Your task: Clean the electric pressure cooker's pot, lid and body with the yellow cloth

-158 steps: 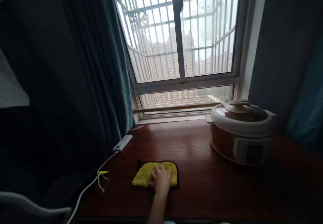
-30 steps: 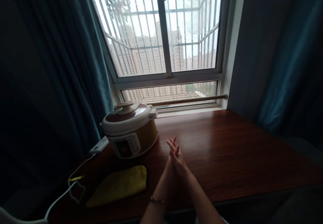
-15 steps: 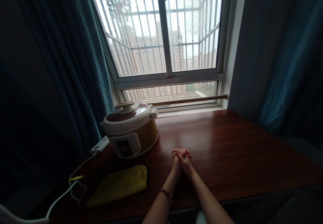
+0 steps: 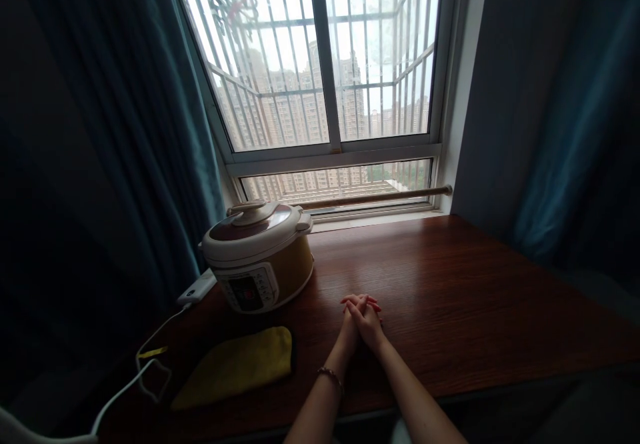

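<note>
My left hand (image 4: pixel 349 327) and my right hand (image 4: pixel 370 326) are clasped together with their fingers interlaced, and no object shows in either. They rest over the brown wooden table (image 4: pixel 450 297). A thin bracelet (image 4: pixel 330 375) circles my left wrist. To the left of my hands lies a folded yellow cloth (image 4: pixel 240 367), apart from them. Behind the cloth stands a white and gold electric cooker (image 4: pixel 293 267) with its lid on and its control panel facing me.
A white power strip (image 4: pixel 198 289) lies left of the cooker, its white cord (image 4: pixel 120 391) running to the front left with a yellow tie (image 4: pixel 153 352) near it. Beyond the table is a barred window (image 4: pixel 333 147). A blue curtain (image 4: pixel 175 164) hangs on the left.
</note>
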A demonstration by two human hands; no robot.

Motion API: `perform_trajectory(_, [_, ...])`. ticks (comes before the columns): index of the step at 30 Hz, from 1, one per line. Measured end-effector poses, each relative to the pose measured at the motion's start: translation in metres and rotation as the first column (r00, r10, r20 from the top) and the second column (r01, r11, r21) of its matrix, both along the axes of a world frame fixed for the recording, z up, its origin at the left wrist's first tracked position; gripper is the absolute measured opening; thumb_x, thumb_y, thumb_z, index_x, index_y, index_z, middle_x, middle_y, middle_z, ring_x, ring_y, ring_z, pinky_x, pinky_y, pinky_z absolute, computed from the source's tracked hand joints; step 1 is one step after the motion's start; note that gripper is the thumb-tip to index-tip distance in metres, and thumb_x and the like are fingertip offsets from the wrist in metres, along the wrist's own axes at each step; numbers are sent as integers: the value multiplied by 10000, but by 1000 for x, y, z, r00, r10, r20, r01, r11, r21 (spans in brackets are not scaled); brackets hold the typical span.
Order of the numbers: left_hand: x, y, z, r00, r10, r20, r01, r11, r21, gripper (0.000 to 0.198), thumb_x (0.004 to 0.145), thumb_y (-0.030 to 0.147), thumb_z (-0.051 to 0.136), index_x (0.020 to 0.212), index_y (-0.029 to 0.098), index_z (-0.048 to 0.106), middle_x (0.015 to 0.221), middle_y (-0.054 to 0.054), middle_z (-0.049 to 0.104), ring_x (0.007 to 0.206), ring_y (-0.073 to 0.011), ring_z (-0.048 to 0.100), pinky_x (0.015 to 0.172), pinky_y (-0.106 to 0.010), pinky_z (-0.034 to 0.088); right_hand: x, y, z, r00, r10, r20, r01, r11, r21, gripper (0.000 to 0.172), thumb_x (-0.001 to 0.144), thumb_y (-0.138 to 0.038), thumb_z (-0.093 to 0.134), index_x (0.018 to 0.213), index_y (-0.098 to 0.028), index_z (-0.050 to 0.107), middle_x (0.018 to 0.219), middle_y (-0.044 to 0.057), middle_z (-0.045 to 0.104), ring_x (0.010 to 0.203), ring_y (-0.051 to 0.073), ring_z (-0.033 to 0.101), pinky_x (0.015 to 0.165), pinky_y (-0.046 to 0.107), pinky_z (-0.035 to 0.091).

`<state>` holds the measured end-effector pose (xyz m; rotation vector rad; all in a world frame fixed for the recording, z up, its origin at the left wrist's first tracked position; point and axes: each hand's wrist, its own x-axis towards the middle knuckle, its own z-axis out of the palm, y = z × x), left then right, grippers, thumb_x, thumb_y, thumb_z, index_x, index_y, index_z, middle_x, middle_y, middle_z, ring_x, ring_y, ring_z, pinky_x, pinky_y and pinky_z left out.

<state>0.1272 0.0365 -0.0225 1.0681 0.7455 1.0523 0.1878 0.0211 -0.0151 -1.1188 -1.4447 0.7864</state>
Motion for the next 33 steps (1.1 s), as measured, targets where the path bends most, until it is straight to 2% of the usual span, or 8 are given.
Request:
perform_trajectory(5, [0, -5, 3, 999, 17, 32, -18, 1000, 18, 386, 782, 509, 528, 854, 138, 603, 787, -88, 650, 738, -204, 615, 656, -353, 524, -4, 1, -4, 1000, -23, 9, 23, 1000, 11, 371, 863, -476, 410, 934, -213, 662, 803, 36, 636, 802, 195, 598, 735, 290, 449])
perform_trajectory(14, [1, -3, -3, 998, 31, 53, -33, 999, 27, 407, 782, 524, 523, 842, 129, 603, 747, -92, 663, 684, -205, 625, 613, -338, 515, -4, -3, -2, 999, -29, 30, 29, 999, 15, 395, 870, -468, 393, 980, -201, 663, 775, 37, 645, 752, 187, 603, 706, 287, 452])
perform_trajectory(33, [-1, -11, 14, 999, 29, 42, -29, 1000, -9, 418, 721, 540, 586, 838, 138, 589, 767, -90, 674, 699, -217, 640, 614, -320, 503, -3, -2, -2, 999, -23, 45, 22, 1000, 7, 384, 871, -447, 395, 992, -208, 669, 769, 30, 651, 754, 185, 609, 703, 282, 447])
